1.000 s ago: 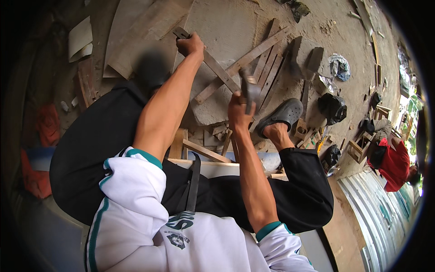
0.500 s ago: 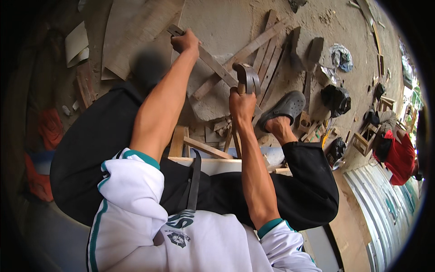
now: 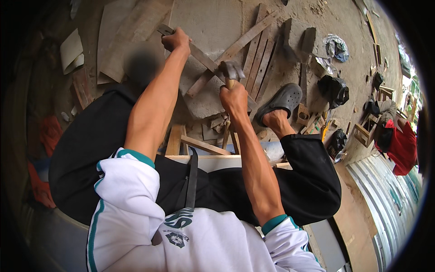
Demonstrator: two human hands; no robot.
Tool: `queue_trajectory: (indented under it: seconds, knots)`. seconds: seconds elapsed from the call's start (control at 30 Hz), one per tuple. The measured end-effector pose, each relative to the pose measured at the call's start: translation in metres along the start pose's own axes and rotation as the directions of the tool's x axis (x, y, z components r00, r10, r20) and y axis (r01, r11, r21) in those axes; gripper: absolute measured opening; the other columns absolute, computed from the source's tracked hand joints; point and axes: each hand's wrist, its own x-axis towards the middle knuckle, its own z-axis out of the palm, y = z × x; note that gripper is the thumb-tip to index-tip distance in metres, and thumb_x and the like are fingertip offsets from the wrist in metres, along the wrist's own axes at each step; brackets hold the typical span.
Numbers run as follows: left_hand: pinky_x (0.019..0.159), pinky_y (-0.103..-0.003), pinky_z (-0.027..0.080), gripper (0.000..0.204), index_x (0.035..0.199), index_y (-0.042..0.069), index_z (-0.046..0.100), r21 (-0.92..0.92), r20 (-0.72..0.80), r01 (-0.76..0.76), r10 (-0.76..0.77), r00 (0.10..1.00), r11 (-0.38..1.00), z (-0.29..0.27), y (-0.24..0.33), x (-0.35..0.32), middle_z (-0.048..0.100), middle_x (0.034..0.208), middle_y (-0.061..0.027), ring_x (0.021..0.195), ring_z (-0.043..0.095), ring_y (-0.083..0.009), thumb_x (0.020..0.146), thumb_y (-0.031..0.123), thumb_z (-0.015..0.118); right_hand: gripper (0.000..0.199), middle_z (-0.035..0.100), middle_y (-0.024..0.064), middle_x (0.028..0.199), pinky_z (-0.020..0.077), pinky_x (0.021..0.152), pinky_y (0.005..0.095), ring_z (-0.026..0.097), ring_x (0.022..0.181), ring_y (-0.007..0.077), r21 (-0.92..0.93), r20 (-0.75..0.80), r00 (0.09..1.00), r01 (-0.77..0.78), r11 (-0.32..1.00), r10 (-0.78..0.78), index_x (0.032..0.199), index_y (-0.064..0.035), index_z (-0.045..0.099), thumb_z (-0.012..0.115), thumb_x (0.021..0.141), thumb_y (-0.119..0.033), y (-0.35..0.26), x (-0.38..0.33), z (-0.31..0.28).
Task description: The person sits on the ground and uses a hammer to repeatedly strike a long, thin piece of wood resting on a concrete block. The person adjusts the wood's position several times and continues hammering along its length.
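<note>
My left hand (image 3: 176,40) is closed around a narrow wooden strip (image 3: 202,56) close to its far end. The strip slants down to the right, passing under the hammer and my other fist. In my right hand (image 3: 234,98) is a claw hammer (image 3: 231,70), gripped by its pale handle with the fist wrapped round it. Its dark metal head, slightly blurred, hangs over the strip; whether it touches the wood I cannot tell. Below both lies a grey stone slab (image 3: 199,102), and another plank (image 3: 248,43) crosses the strip near the hammer.
Several dark planks (image 3: 263,63) lie beyond the hammer beside a concrete block (image 3: 292,43). My right foot wears a grey clog (image 3: 284,102). A black plastic bag (image 3: 334,90) sits farther right, and a person in red (image 3: 403,147) is at the far right. Corrugated metal sheet (image 3: 385,204) lies lower right.
The hammer head has tipped and moved slightly left relative to my right fist. The whole view has shifted a little. My left hand keeps its grip on the strip.
</note>
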Motion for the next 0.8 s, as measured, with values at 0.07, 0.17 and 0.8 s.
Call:
queue_trajectory:
  seconds: [0.07, 0.17, 0.8]
  knots:
    - [0.045, -0.038, 0.054, 0.017, 0.083, -0.008, 0.055, 0.013, -0.037, -0.040, 0.040, 0.998, 0.999, 0.002, -0.007, -0.001, 0.064, 0.063, -0.0197, 0.046, 0.064, -0.0285, 0.083, 0.009, 0.058, 0.029, 0.065, 0.0353, 0.088, 0.0520, 0.079, 0.0520, 0.064, 0.088, 0.0516, 0.080, -0.117, 0.986, 0.129, 0.988, -0.119, 0.089, 0.0096, 0.066, 0.059, 0.078, -0.016, 0.002, -0.005, 0.001]
    - [0.047, -0.040, 0.052, 0.021, 0.087, -0.012, 0.050, 0.024, 0.071, 0.006, -0.008, 0.997, 1.000, 0.002, -0.015, 0.004, 0.063, 0.076, -0.0234, 0.050, 0.062, -0.0272, 0.083, 0.008, 0.056, 0.026, 0.065, 0.0343, 0.087, 0.0505, 0.077, 0.0518, 0.064, 0.087, 0.0508, -0.083, 0.047, 0.999, 0.031, 0.996, -0.027, 0.092, 0.0053, 0.066, 0.058, 0.079, -0.016, 0.030, 0.008, 0.015]
    - [0.050, -0.025, 0.044, 0.028, 0.061, 0.015, 0.040, -0.400, 0.750, 0.625, -0.152, 0.644, 0.670, -0.055, 0.011, 0.038, 0.041, 0.053, 0.0053, 0.046, 0.042, -0.0093, 0.084, 0.008, 0.053, 0.033, 0.063, 0.0041, 0.069, 0.0404, 0.040, 0.0287, 0.054, 0.051, 0.0115, 0.774, -0.244, 0.914, -0.018, 0.633, 0.325, 0.085, -0.0047, 0.059, 0.069, 0.094, -0.035, 0.145, 0.011, -0.105]
